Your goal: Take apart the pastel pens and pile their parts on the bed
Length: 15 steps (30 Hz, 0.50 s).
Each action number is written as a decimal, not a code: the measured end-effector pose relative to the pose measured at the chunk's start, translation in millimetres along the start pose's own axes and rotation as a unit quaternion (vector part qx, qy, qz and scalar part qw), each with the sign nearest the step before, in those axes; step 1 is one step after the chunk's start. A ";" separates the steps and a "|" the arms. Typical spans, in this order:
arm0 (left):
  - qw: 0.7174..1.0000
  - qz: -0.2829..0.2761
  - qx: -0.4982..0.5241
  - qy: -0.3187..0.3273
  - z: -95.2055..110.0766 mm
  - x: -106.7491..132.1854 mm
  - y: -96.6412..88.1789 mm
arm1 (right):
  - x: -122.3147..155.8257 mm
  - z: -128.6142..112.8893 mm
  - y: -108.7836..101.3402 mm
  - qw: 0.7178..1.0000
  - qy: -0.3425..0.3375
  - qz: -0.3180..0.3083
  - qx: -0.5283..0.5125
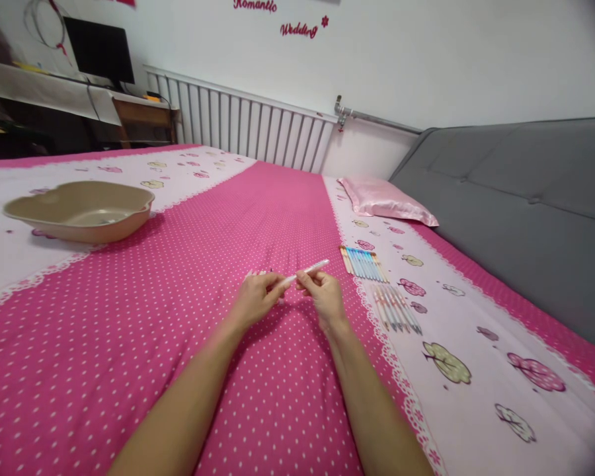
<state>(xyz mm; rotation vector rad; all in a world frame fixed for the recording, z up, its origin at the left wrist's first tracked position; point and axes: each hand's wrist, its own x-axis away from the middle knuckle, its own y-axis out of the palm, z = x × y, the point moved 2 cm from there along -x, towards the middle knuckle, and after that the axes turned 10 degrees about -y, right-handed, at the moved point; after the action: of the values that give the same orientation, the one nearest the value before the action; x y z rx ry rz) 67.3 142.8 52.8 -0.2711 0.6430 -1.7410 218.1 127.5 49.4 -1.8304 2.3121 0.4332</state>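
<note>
A home bedroom
A dotted bedspread (143, 337) stretches near to far; a pillow (385, 200) lies by the padded headboard (520, 178) at right, a radiator (245, 127) lines the far wall (193, 36), a monitor (102, 53) stands far left.

The pen (319, 265) looks like smooth plastic, the pillow (384, 200) glossy (satiny cloth), the bedspread (272, 218) matt cloth.

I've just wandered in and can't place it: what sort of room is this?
Most likely a bedroom: there's a pink dotted bedspread, a shiny pink pillow, and a grey padded headboard at the picture's right.
</note>
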 end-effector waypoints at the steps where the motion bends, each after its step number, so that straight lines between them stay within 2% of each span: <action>1: 1.000 -0.015 0.006 -0.002 0.4 -0.3 0.2 | -0.6 0.2 -0.6 1.000 0.001 -0.002 -0.007; 4: 0.994 -0.080 0.079 -0.014 -1.5 -1.7 1.8 | -1.7 1.4 -1.6 0.999 0.023 -0.014 -0.034; 6: 0.986 -0.096 0.133 -0.019 -3.6 -2.0 2.0 | -2.1 2.5 -1.6 0.997 0.040 -0.028 -0.053; 10: 0.986 -0.023 0.164 -0.017 -5.1 -1.0 -0.8 | -2.8 4.5 -2.0 0.996 0.052 -0.018 -0.070; 13: 0.990 0.038 0.133 -0.007 -4.3 -1.0 -2.3 | -3.2 4.9 -2.0 0.996 0.054 -0.003 -0.077; 15: 0.992 0.058 0.116 -0.006 -3.6 -1.5 -3.0 | -3.3 4.3 -1.6 0.995 0.051 -0.001 -0.087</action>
<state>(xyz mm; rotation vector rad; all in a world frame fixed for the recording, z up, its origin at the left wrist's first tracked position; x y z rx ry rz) 63.5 145.7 51.8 -0.0806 0.4343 -1.6822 220.2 131.6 46.2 -1.9762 2.4080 0.5714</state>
